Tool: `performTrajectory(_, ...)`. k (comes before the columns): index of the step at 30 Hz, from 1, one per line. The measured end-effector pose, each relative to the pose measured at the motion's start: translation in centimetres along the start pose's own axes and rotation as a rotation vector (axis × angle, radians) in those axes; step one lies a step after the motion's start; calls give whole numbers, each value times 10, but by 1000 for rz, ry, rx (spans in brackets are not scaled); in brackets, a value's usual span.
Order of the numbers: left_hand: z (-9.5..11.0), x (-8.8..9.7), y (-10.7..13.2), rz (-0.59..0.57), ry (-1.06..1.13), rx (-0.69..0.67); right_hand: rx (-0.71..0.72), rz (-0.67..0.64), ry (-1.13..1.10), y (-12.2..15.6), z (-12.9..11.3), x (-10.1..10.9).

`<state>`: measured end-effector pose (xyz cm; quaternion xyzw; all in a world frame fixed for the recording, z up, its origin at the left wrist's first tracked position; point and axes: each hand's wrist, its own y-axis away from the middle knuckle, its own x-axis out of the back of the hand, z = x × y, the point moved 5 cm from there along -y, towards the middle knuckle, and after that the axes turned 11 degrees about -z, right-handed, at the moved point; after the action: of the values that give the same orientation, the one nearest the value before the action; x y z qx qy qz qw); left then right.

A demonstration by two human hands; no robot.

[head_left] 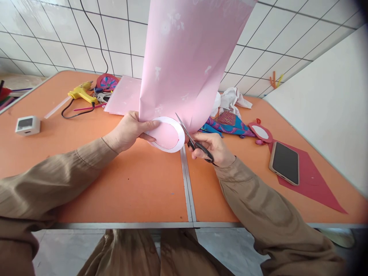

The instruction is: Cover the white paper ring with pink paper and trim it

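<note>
My left hand [129, 130] pinches a white paper ring [180, 138] together with the lower left edge of a large pink patterned sheet [184, 61]. Pink shows through the ring's oval opening, and the sheet rises tall above it. In my right hand [211, 147] are scissors [198, 145] with black handles, held through the loops. Their blades point up and to the left, against the pink sheet along the ring's right outer edge. The lower blade is partly hidden by the sheet, and how far the blades are apart is hard to make out.
On the orange table [129, 191] a yellow glue gun [82, 93], a white box-shaped device [28, 125] and another folded pink sheet [123, 96] lie left. To the right are patterned blue fabric [230, 124], a red-rimmed oval [260, 132] and a phone [285, 161] on red paper [319, 184].
</note>
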<state>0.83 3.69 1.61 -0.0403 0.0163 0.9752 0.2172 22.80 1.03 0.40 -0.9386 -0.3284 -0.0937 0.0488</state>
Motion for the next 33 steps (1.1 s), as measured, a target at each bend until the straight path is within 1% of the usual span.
performTrajectory(5, -1, 0, 0, -16, 2, -16, 11, 6, -2, 0, 0, 0)
performTrajectory(9, 0, 0, 0, -21, -4, -22, -9, 21, -13, -1, -2, -1)
performTrajectory(18, 0, 0, -1, -17, 1, -4, -29, 46, 22, 1, 0, 1)
performTrajectory(26, 2, 0, 0, -14, -6, -10, 0, 4, 75, 2, -2, 1)
performTrajectory(33, 1, 1, 0, -21, -12, -15, -12, 8, 127, 2, 0, 2)
